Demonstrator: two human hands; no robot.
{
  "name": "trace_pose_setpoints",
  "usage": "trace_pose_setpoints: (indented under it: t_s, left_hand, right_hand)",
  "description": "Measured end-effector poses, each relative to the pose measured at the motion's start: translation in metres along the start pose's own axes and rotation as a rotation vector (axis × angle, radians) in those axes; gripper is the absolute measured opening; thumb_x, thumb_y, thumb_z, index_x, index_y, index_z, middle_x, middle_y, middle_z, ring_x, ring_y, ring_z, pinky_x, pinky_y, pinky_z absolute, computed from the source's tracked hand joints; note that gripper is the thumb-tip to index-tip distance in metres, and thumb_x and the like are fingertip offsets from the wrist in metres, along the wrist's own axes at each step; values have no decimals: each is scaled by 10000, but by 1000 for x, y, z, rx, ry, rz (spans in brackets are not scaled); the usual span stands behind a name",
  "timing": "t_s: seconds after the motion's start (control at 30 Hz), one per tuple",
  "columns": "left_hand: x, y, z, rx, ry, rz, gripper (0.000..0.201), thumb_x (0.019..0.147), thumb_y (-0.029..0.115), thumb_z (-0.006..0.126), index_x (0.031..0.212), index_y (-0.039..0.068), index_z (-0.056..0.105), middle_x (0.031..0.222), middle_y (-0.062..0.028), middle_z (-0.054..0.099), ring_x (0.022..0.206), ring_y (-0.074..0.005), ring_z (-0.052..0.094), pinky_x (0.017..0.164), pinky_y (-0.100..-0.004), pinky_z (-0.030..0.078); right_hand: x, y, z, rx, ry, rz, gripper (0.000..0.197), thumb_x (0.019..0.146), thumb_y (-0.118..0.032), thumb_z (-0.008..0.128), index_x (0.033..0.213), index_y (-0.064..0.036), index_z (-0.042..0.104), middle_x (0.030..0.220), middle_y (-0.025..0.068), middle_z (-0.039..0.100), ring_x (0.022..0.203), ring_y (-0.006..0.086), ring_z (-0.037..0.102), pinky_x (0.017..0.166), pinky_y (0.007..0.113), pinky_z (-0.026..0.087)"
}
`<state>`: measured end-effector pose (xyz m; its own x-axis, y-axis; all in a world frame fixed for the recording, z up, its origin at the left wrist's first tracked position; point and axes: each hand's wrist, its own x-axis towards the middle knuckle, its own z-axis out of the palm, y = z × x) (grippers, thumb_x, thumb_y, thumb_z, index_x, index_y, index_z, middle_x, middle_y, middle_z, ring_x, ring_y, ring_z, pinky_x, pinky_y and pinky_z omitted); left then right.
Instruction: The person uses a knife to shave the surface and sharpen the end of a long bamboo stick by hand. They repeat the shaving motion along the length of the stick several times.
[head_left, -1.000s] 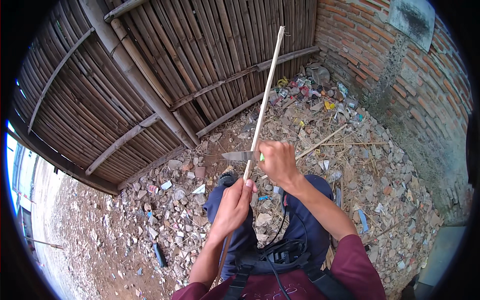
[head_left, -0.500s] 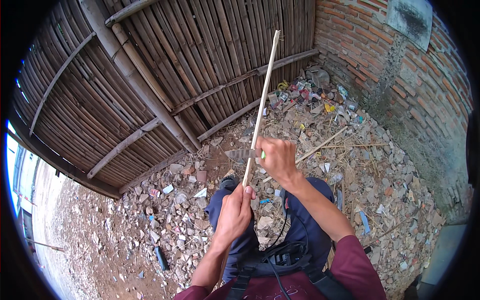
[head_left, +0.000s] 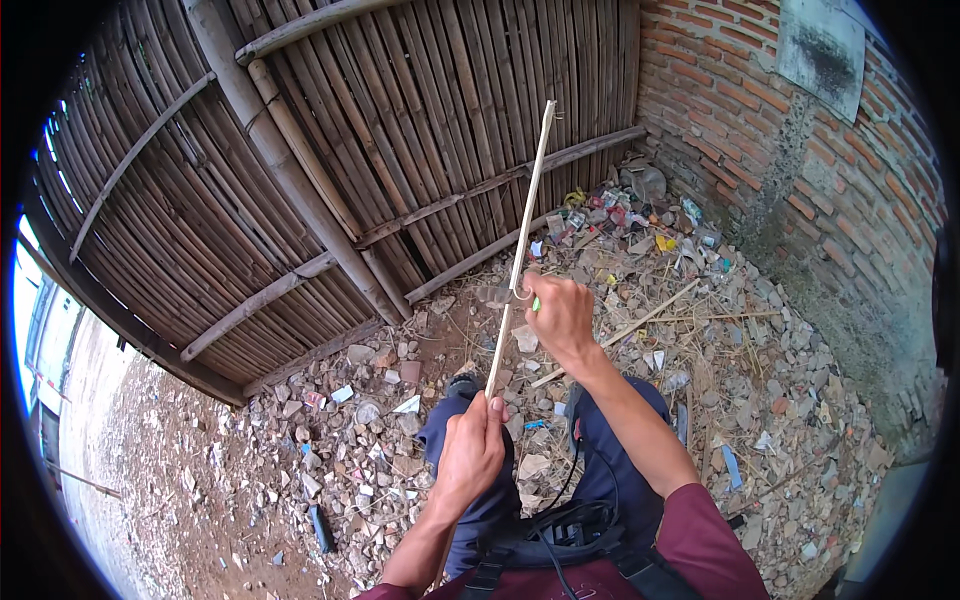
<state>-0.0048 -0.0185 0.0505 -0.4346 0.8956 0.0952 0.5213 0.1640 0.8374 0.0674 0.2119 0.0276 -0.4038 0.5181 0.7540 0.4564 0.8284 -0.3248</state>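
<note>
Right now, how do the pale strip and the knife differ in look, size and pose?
The pale strip is cream-coloured and fairly clear; the knife shows a grey, blurred blade and some green in the grip. The pale strip is far longer than the knife. The pale strip points up and away, while the knife lies across it. Both are in the hands: the strip in the left, the knife in the right.

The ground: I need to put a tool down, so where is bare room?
Mostly bare soil lies between the bamboo wall and the knife, and pebbly soil left of the dark object. Litter crowds where that wall meets the brick wall; stones crowd the legs.
</note>
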Motion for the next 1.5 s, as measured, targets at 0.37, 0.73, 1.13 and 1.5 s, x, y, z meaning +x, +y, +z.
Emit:
trace_pose_setpoints:
  t_s: [0.37, 0.73, 1.13, 1.5]
  left_hand:
    - [-67, -37, -12, 27, -107, -75, 328, 1143, 245, 489, 943, 14, 609, 584, -164, 484, 508, -294, 493, 543, -454, 380]
    - [-60, -96, -36, -783, -533, -427, 338, 1155, 345, 478, 973, 69, 549, 657, 90, 274, 532, -53, 250, 493, -263, 201]
    - [-53, -95, -54, -594, -727, -365, 392, 1142, 349, 502, 1103, -8, 660, 742, 24, 492, 633, -81, 465, 584, -272, 402]
    - [-15, -37, -23, -248, -344, 168, 462, 1104, 308, 578, 1441, -8, 563, 1233, -179, 722, 1134, -263, 723, 993, -414, 559]
  right_hand:
    - [59, 99, 8, -117, 187, 247, 130, 917, -11, 661, 826, -2, 753, 658, 143, 716, 512, 244, 663, 456, 371, 492]
    - [42, 76, -45, 1577, -286, 735, 439, 958, -108, 463, 1343, 11, 637, 711, -54, 488, 472, 8, 277, 425, 207, 216]
    - [19, 19, -95, 1421, -215, 613, 222, 1010, -229, 768, 1074, -17, 750, 731, -43, 592, 473, -16, 349, 437, 199, 218]
    - [-6, -5, -118, 1333, -259, 638, 203, 1067, -200, 682, 1103, -3, 718, 745, -33, 569, 512, -3, 331, 472, 219, 231]
